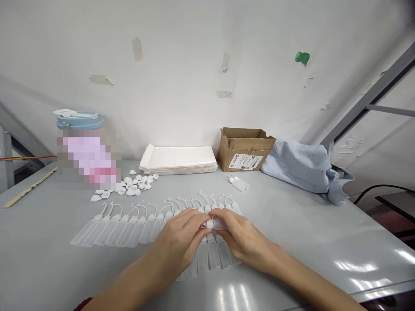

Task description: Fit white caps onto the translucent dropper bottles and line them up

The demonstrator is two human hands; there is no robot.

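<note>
Both hands meet above a row of clear plastic tubes with white necks and thin curved strips. My right hand is closed around the body of one clear plastic tube, held nearly level. At the tube's other end, the fingers of my left hand pinch its white cap. Fingertips partly cover the cap, so how it sits on the tube cannot be made out. Under the hands lie more tubes, partly hidden. Loose white caps are scattered behind the row.
A stack of white envelopes lies by the wall beside an open cardboard box. Blue cloth is bunched to the right. Two separate tubes lie before the box. A blue bucket and wooden strip are at left.
</note>
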